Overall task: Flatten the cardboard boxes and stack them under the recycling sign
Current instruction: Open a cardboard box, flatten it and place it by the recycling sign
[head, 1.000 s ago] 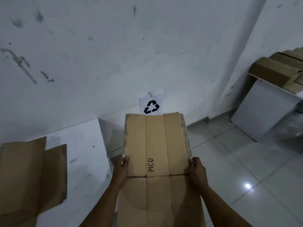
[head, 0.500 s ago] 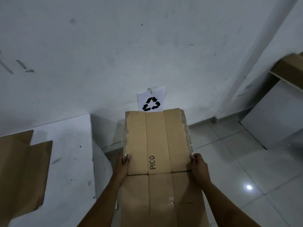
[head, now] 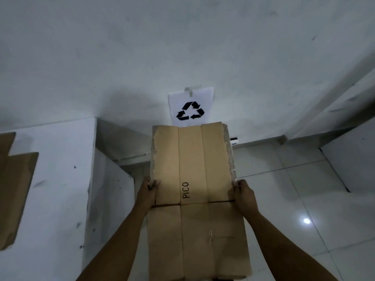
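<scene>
A flattened brown cardboard box [head: 192,169] printed "PICO" is held out flat in front of me, above the floor. My left hand [head: 148,192] grips its left edge and my right hand [head: 242,194] grips its right edge, near a crease across the middle. The box's far end points at the white recycling sign [head: 190,107] taped low on the wall and covers the sign's bottom edge. Another piece of brown cardboard [head: 14,191] lies on the white table at the far left, partly cut off by the frame.
A white table [head: 58,179] stands to the left against the wall, its side panel [head: 109,199] next to the held box. Glossy tiled floor [head: 294,199] spreads to the right. A white board [head: 353,159] leans at the far right.
The view has moved closer to the wall and turned left; the sign looks larger. The shelf with boxes at the right has left the frame. Both hands keep the same grip.
</scene>
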